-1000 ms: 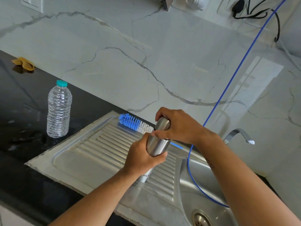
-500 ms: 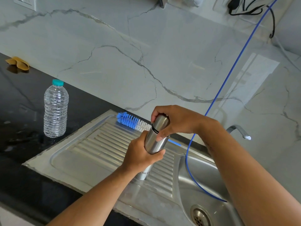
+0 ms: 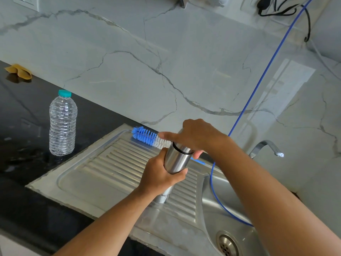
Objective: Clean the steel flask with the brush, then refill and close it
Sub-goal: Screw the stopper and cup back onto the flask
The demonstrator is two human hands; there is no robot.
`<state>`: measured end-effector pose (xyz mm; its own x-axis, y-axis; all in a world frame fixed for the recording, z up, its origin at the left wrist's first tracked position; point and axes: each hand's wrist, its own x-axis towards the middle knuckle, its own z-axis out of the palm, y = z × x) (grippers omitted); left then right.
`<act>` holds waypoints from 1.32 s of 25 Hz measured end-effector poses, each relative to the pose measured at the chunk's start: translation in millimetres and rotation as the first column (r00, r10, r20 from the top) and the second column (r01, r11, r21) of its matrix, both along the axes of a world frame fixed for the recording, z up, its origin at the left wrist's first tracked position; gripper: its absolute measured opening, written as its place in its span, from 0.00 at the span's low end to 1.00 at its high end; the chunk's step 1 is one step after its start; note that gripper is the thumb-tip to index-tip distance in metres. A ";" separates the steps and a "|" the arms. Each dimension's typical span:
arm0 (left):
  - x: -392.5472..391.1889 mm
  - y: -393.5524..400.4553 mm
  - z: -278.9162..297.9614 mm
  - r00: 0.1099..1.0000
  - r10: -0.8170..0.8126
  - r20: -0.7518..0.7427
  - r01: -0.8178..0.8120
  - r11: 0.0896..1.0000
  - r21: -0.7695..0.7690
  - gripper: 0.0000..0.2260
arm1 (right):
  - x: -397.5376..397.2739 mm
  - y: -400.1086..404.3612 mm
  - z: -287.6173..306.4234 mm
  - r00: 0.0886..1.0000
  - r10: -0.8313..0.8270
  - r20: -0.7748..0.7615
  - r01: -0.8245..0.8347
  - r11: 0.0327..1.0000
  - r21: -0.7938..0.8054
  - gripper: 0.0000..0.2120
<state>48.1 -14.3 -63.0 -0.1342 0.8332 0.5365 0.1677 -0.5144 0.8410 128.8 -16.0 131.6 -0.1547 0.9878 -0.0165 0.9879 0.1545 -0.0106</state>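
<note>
Left hand (image 3: 160, 177) grip is closed round the cylindrical steel flask (image 3: 176, 160), held tilted above the ribbed steel drainboard (image 3: 110, 169). Right hand (image 3: 195, 135) grips its steel cap (image 3: 181, 133). Step judged: unscrewing. Next: lift cap clear, take the blue-and-white bristle brush (image 3: 149, 138) lying behind on the surface.

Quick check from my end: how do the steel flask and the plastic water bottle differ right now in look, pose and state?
The steel flask is opaque brushed metal; the plastic bottle is clear and ribbed. The flask is tilted, gripped by the left hand, with the right hand on its cap; the bottle stands upright and untouched on the black counter. The flask's cap is steel, the bottle's teal. Both are slim cylindrical drink containers with caps on.
</note>
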 end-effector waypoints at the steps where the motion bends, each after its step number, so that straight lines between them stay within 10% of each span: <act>1: -0.1 -0.3 0.6 1.000 0.001 -0.001 -0.001 1.000 -0.001 0.22 | 1.9 -2.6 8.1 0.998 0.002 -0.068 -0.010 0.994 -0.108 0.33; 6: -0.8 -0.7 1.8 1.000 0.007 0.000 -0.007 1.000 0.002 0.21 | 12.4 -5.7 22.4 0.978 0.201 0.049 -0.194 0.974 -0.120 0.16; 12: -0.9 -0.4 0.7 1.000 0.006 -0.004 -0.006 1.000 -0.007 0.22 | 7.7 -4.2 6.9 0.999 0.017 0.035 -0.015 0.999 -0.050 0.32; 18: -1.2 -0.6 1.3 1.000 0.015 -0.018 -0.015 1.000 -0.004 0.22 | 11.2 -5.0 22.2 0.968 0.225 0.109 -0.225 0.974 -0.007 0.18; 24: -0.4 0.2 -0.4 1.000 -0.018 -0.011 0.018 0.999 -0.028 0.22 | 6.7 2.6 8.9 0.969 0.155 0.193 -0.168 0.984 0.054 0.26; 33: 0.1 -1.4 -1.1 1.000 -0.015 -0.016 0.014 0.999 -0.042 0.23 | 23.4 6.8 11.3 0.956 0.292 -0.016 -0.292 0.955 -0.052 0.21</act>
<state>48.2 -15.6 -64.1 -0.1133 0.8569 0.5028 0.1743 -0.4811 0.8592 152.2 -9.2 142.8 -0.4364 0.8974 -0.0655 0.8998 0.4351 -0.0341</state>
